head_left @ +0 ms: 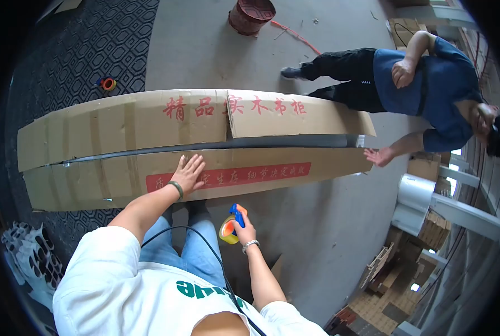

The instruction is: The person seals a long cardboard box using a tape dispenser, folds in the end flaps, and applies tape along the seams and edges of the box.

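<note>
My left hand (188,172), with a green bangle at the wrist, lies flat on the near part of a long cardboard box (121,126), fingers spread. Red print marks the box, and a dark gap runs lengthwise between its two cardboard sides. Away from the box, nearer my body, my right hand (243,229) grips a blue and orange tape dispenser (230,225) with a yellowish roll. Some of its handle is covered by my fingers.
Another person (395,78) in a blue shirt stands beyond the box's right end, one hand near its edge. A second tape roll (109,84) lies on the patterned carpet (76,50). A dark red bucket-like container (250,19) stands at the back, and a large white roll (412,204) stands at right.
</note>
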The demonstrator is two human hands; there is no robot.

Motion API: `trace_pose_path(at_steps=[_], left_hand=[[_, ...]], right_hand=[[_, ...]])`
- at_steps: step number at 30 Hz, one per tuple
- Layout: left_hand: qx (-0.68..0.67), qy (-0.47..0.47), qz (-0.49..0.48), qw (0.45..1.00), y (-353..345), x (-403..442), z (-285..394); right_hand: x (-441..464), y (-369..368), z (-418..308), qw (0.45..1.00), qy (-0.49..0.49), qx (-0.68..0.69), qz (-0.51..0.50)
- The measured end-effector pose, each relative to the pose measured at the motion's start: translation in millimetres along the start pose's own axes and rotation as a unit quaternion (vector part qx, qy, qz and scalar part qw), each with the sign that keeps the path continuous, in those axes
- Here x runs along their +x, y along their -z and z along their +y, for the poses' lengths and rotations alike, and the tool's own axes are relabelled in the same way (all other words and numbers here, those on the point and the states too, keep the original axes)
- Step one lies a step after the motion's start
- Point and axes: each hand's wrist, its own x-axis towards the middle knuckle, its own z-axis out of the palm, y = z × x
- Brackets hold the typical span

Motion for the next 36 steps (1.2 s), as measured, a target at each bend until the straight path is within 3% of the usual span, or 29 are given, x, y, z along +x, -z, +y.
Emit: trace_pose_path(at_steps=[4,8,11,13,17,21,26,29,31,34,36], left_hand=[[-0.027,0.064,0.058,0.996,27.3,55.2,-3.9],[-0.134,0.212,0.108,0.962,56.4,132.4,-4.7],[-0.143,0.339,0.132,0.92,40.5,187.0,-40.3],[-0.038,0.385,0.145,0.911,58.2,200.8,-68.7],[0.015,0.403,0.172,0.899,56.2,215.4,-116.8],[-0.052,0.346,0.05,0.935,69.2,237.7,-113.4],[-0.061,0.33,0.069,0.939,79.4,252.9,-98.5],[-0.045,0.337,0.118,0.933,68.4,255.4,-99.1],[-0.027,0.337,0.159,0.928,60.9,256.6,-98.4],[-0.025,0.329,0.17,0.929,56.2,261.3,-104.0],[-0.021,0.324,0.186,0.927,49.8,259.1,-104.7]], right_hand=[[-1.2,45.8,-38.6,0.996,0.061,0.038,0.056],[41.8,102.3,-89.7,0.947,0.245,0.094,0.184],[99.2,149.1,-145.7,0.939,0.303,0.061,0.151],[132.6,171.6,-192.2,0.94,0.306,0.025,0.15],[218.9,170.9,-241.6,0.894,0.403,0.092,0.173],[256.8,130.5,-242.4,0.899,0.389,-0.038,0.196],[254.1,115.3,-231.2,0.894,0.405,0.011,0.19],[253.1,130.0,-240.5,0.897,0.409,0.0,0.17],[254.2,144.1,-253.2,0.862,0.476,0.094,0.148],[245.0,150.2,-281.5,0.892,0.432,0.115,0.07],[250.7,140.0,-295.6,0.917,0.397,0.044,0.005]])
